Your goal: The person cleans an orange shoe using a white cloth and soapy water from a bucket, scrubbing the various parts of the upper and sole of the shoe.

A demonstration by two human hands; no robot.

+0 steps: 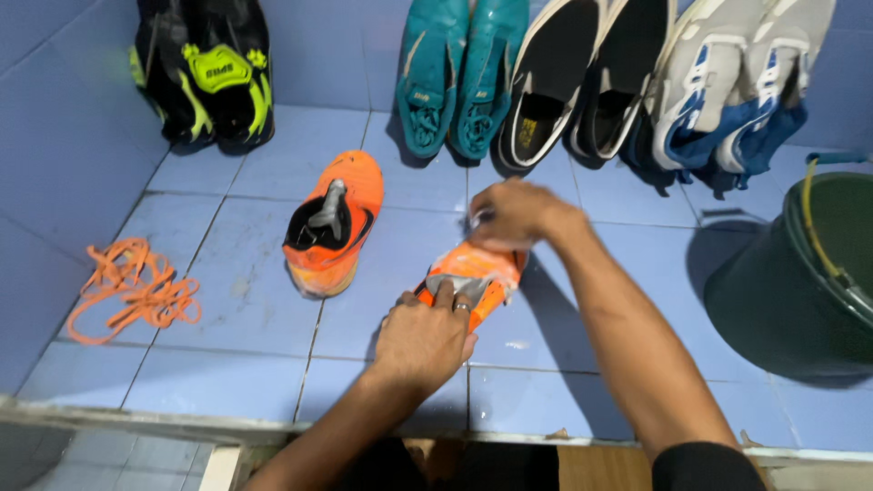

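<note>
Leftmost, orange laces [132,289] lie loose at nine o'clock, black-and-yellow shoes [211,77] at eleven. An upright orange shoe [331,225] stands just beside the one being worked on. The left hand [426,335] grips the soapy orange shoe [473,277] at centre; the right hand [515,215] is curled closed on its far end. Teal shoes [462,73], black slip-ons [582,82] and grey-blue trainers [737,86] lean at twelve to one; a green bucket [800,282] sits at three.

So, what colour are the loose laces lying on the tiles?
The loose laces are orange, seen clearly in the head view.
</note>
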